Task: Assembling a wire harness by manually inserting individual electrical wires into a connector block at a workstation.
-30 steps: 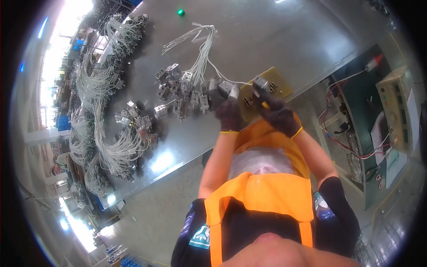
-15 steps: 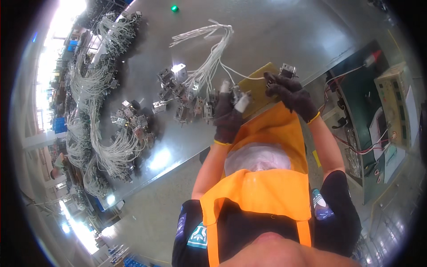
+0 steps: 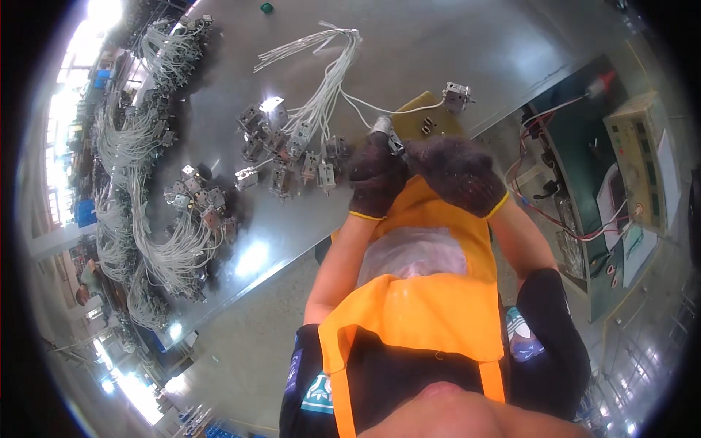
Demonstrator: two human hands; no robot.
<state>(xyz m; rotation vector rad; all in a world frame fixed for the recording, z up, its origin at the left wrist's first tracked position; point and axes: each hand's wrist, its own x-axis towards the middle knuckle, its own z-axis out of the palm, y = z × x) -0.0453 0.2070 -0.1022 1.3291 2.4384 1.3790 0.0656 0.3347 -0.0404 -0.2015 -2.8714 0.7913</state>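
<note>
My left hand (image 3: 377, 177), in a dark glove with a pale-wrapped fingertip, is closed around a small metal part (image 3: 395, 143) whose end shows above the fingers. My right hand (image 3: 458, 174), also gloved, is curled right beside it; its fingertips are turned away and hidden. Beyond the hands lies a yellow-brown board (image 3: 416, 104) at the table edge, with several tiny dark pieces (image 3: 428, 125) on it. A boxy metal unit (image 3: 457, 96) with a white wire stands at its far right corner. Left of my left hand is a cluster of similar metal units (image 3: 281, 150).
A bundle of white wires (image 3: 332, 80) runs from the cluster across the metal table (image 3: 453, 36). More wired units (image 3: 175, 248) pile up on the left. At right, a beige instrument box (image 3: 637, 160), red leads and scissors (image 3: 612, 274) sit on a green surface.
My right hand has let go of the boxy metal unit at the board's corner and come back beside my left hand. The whole view has shifted slightly.
</note>
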